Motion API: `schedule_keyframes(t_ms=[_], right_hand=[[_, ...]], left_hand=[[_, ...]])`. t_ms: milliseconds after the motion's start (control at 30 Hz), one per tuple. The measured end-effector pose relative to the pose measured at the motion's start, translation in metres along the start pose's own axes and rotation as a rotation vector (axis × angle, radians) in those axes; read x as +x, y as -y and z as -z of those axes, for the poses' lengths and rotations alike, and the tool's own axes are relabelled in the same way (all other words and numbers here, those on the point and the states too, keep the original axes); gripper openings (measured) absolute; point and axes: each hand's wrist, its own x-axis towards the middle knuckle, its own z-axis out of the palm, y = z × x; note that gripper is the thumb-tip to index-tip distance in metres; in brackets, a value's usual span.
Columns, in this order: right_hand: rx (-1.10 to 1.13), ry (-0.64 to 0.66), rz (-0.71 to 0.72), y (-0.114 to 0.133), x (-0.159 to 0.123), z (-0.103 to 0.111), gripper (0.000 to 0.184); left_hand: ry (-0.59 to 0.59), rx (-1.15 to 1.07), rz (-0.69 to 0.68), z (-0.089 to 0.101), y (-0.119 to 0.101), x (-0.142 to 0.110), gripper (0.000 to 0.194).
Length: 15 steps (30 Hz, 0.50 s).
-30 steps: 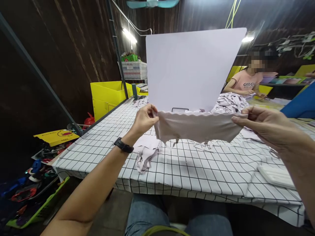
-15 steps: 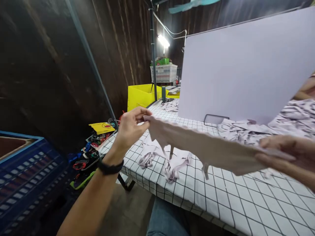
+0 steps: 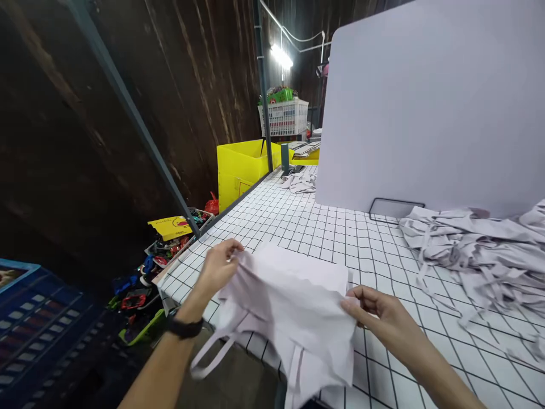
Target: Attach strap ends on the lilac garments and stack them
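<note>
A pale lilac-white strappy top [image 3: 306, 318] is spread between my two hands, low over the table's front edge. Its thin straps hang toward me. My left hand [image 3: 219, 264] pinches the top's far left corner. On the other side, my right hand [image 3: 374, 312] has the right corner between thumb and fingers. Behind the held edge a flat pale cloth piece [image 3: 302, 262] lies on the table, partly covered by the top. Whether it is one layer or several I cannot tell.
The table has a white grid-patterned cloth [image 3: 272, 218]. A heap of similar pale garments [image 3: 472, 250] lies at right, before a large white board [image 3: 426, 113] and its wire stand [image 3: 395, 210]. Yellow bins [image 3: 238, 170], a blue crate [image 3: 38, 324] and a metal post [image 3: 140, 125] stand left.
Both hands have come down and closer together with the top, from stretched taut in the air to loosely spread near the table's front edge. The view has shifted somewhat.
</note>
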Motion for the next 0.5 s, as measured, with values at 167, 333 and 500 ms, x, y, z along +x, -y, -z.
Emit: schedule_keyframes(t_ms=[167,333,500], right_hand=[[-0.19,-0.163,-0.013,-0.042,0.048,-0.006,0.041],[-0.3,-0.264,-0.025,-0.047,0.079,-0.005,0.032],[-0.342,-0.262,-0.066,-0.052,0.095,-0.008,0.017]], left_hand=[[0.068,0.124,0.067,-0.064,0.007,0.055,0.032],[0.099,0.252,0.112,-0.09,0.009,0.081,0.035],[0.124,0.345,0.09,-0.106,0.01,0.082,0.033]])
